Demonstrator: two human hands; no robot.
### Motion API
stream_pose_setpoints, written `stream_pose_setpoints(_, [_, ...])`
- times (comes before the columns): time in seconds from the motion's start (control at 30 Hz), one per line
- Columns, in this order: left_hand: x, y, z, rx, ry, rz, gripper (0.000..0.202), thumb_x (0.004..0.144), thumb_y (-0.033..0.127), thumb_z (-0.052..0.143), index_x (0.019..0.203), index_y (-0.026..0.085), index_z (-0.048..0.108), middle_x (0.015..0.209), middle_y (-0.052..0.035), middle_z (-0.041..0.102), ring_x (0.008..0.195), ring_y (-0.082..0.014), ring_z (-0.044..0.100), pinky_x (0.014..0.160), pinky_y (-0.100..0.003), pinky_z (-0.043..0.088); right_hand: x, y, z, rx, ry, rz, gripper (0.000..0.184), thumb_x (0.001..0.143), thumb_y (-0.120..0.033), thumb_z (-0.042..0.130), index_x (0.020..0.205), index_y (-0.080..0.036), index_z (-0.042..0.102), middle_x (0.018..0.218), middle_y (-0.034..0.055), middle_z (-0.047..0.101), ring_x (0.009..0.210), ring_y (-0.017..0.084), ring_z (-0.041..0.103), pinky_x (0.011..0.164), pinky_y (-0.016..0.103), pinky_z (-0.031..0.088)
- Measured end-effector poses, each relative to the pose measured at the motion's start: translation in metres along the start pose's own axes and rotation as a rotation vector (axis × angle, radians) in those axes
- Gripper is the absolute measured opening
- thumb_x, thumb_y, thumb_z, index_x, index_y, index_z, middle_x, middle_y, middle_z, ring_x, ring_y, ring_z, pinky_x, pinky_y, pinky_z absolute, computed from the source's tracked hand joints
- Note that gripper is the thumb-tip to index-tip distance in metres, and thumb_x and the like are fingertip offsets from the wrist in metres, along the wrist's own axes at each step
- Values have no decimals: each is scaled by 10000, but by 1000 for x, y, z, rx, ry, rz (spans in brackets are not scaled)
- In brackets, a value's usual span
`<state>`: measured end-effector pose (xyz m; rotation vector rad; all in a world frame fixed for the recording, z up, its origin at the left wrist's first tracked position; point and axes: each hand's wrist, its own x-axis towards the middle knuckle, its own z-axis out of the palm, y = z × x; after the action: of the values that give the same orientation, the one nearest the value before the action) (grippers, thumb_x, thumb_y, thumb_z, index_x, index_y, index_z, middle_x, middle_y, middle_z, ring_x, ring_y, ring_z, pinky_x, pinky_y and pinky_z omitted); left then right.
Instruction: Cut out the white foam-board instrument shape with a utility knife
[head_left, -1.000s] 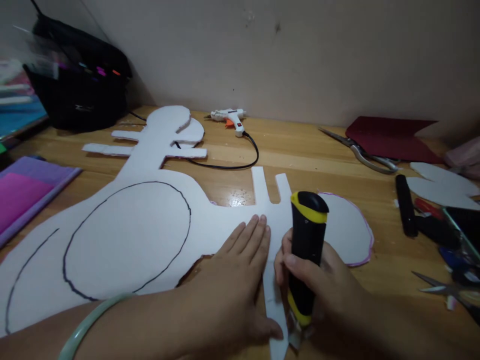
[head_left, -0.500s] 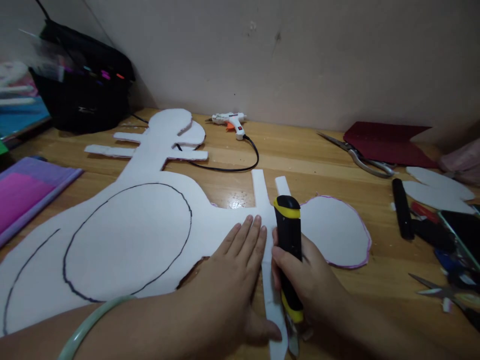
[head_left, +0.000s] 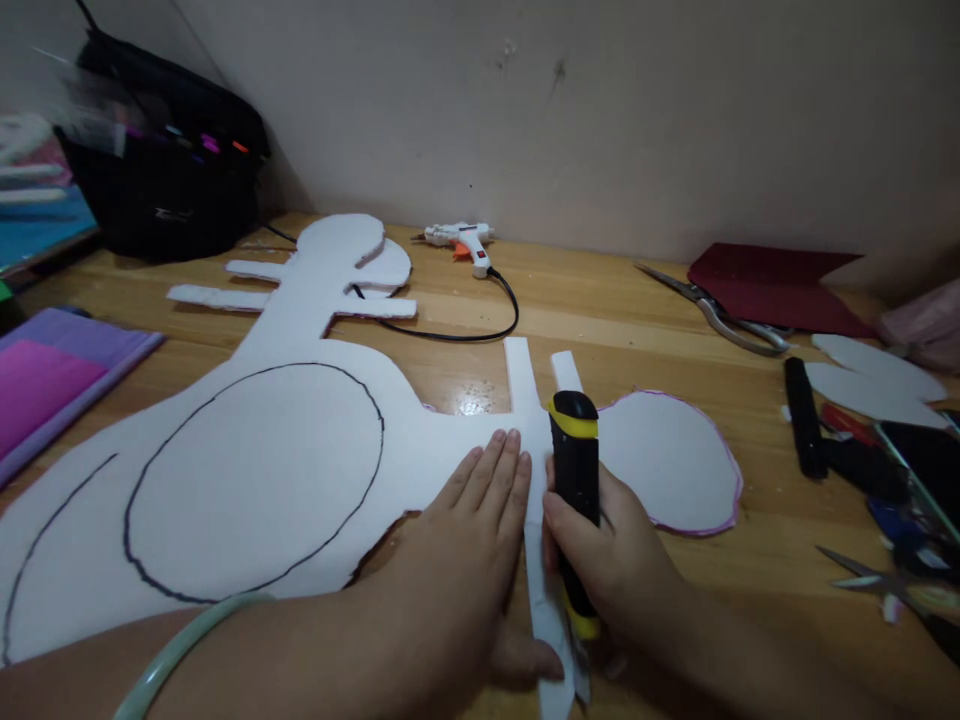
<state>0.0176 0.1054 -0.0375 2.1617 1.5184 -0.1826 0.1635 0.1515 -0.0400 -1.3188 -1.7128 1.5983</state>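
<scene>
A large white foam-board cutout (head_left: 285, 470) with black drawn ovals lies flat on the wooden table (head_left: 637, 320). My left hand (head_left: 465, 550) presses flat on it, fingers stretched out together, beside a narrow white strip of the board (head_left: 544, 620) that runs toward me. My right hand (head_left: 607, 560) is closed round a black and yellow utility knife (head_left: 576, 500), whose blade end points down at the strip near the table's front edge. A pale green bangle (head_left: 172, 650) circles my left wrist.
A second white cutout (head_left: 330, 270) and a white glue gun (head_left: 461, 240) with a black cord lie at the back. Metal shears (head_left: 720, 315) and dark red card (head_left: 780, 285) sit at back right. Markers, scissors (head_left: 877, 580) and white shapes crowd the right edge. Purple and pink sheets (head_left: 52, 385) and a black bag (head_left: 161, 170) are at left.
My right hand has tilted the knife from nearly upright to lying lower along the strip, and moved it slightly left. My left hand has stayed flat on the board.
</scene>
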Motion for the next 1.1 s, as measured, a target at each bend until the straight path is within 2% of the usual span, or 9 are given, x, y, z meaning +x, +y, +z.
stream_pose_setpoints(0.17, [2, 1, 1, 24, -37, -11, 1406, 613, 823, 678, 1542, -67, 111, 1557, -317, -79, 1462, -473, -31, 1197, -582, 139, 1, -3, 0, -55, 33, -26, 91, 839, -306, 511, 789, -238, 479, 516, -51, 496, 477, 134, 455, 452, 264, 383])
stream_pose_setpoints(0.27, [3, 2, 0, 32, -36, 6, 1386, 618, 819, 666, 1542, -65, 129, 1571, -316, -35, 1465, -475, -24, 1194, -584, 146, 3, -5, 0, -78, 41, -29, 92, 828, -308, 519, 787, -238, 478, 520, -45, 496, 483, 139, 458, 457, 271, 381])
stream_pose_setpoints(0.43, [4, 0, 5, 30, 6, 32, 1402, 608, 832, 664, 1544, -63, 127, 1583, -311, -5, 1472, -470, -1, 1211, -554, 126, 4, -6, 2, -80, 28, -39, 139, 855, -345, 529, 783, -239, 475, 540, -43, 487, 502, 139, 452, 474, 276, 380])
stream_pose_setpoints(0.57, [5, 0, 8, 12, 38, 43, 1430, 588, 832, 676, 1539, -77, 115, 1580, -323, 30, 1472, -482, 17, 1203, -582, 134, 5, -6, 2, -61, 37, -75, 133, 846, -327, 550, 779, -231, 486, 638, -17, 547, 579, 145, 486, 538, 283, 412])
stream_pose_setpoints(0.67, [6, 1, 7, 16, 8, 33, 1434, 600, 820, 684, 1529, -103, 98, 1569, -342, -25, 1464, -494, -18, 1201, -592, 115, 7, -5, 3, -69, 42, -78, 145, 845, -337, 554, 769, -230, 492, 652, -12, 554, 611, 157, 506, 571, 295, 425])
stream_pose_setpoints(0.8, [6, 2, 4, 31, -31, 30, 1427, 608, 803, 697, 1526, -108, 95, 1568, -335, -61, 1460, -490, -55, 1204, -583, 94, 7, -5, 4, -64, 53, -46, 170, 843, -369, 561, 768, -230, 496, 600, -22, 523, 583, 159, 493, 536, 290, 408])
stream_pose_setpoints(0.97, [4, 1, 5, 2, 41, 30, 1420, 588, 785, 724, 1538, -78, 116, 1585, -320, 34, 1468, -484, 13, 1205, -575, 117, 6, -4, 4, 33, 15, -20, 163, 856, -361, 557, 794, -227, 488, 580, -44, 524, 512, 128, 489, 477, 253, 393])
stream_pose_setpoints(1.1, [2, 0, 5, -6, 51, 37, 1433, 583, 811, 711, 1543, -64, 106, 1583, -319, 28, 1473, -471, 9, 1201, -579, 134, 4, -4, 4, 77, -13, 5, 192, 886, -385, 546, 804, -228, 473, 566, -49, 526, 506, 129, 520, 469, 245, 408])
